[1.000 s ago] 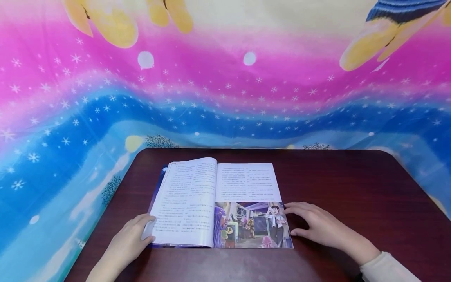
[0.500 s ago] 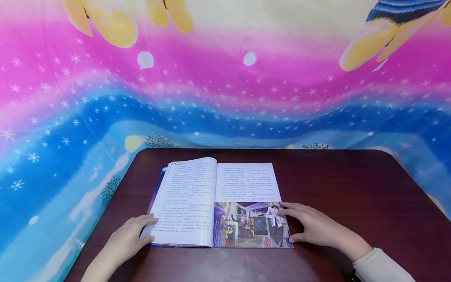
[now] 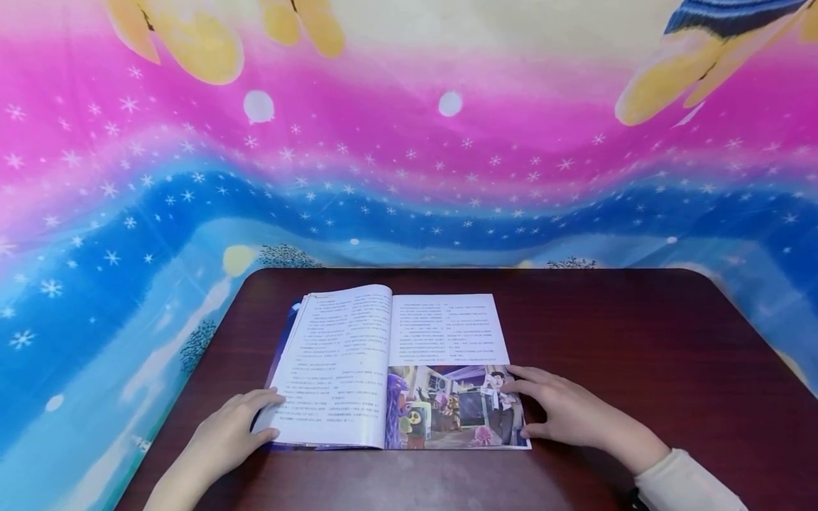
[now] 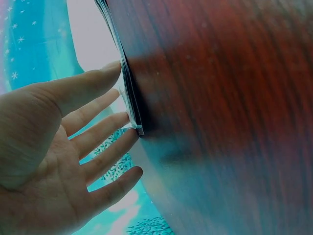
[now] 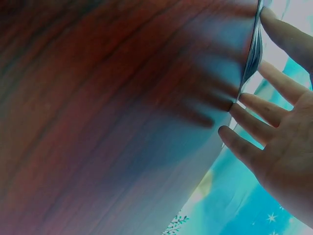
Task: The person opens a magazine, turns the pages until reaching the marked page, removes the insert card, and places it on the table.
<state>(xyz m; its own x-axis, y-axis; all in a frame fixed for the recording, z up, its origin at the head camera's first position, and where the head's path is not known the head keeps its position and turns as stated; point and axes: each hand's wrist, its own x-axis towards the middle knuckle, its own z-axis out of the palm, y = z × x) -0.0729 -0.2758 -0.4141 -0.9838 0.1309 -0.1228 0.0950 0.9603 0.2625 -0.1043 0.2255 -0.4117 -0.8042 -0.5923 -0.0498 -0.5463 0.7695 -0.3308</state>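
An open magazine point(image 3: 447, 330) lies on the dark wooden table, text on its left page and a cartoon picture across the lower right page. At its left edge my left hand point(image 3: 224, 433) rests, index finger and thumb tip on the page margin. The left wrist view shows that hand point(image 4: 63, 147) with fingers spread and fairly straight, tips along the page edges point(image 4: 128, 93). My right hand point(image 3: 569, 408) touches the lower right edge, its fingertips over the picture's border. In the right wrist view this hand point(image 5: 288, 132) has extended, spread fingers against the magazine's edge point(image 5: 252, 54).
The table point(image 3: 607, 326) extends past the magazine on the right and behind it. A cloth point(image 3: 409, 163) in pink and blue with snowflakes hangs around the table's back and sides. A light sleeve point(image 3: 686, 482) covers the right forearm.
My right hand has shifted slightly left, its fingertips now further over the page edge. The left hand has settled onto the left margin. The magazine stays open at the same pages.
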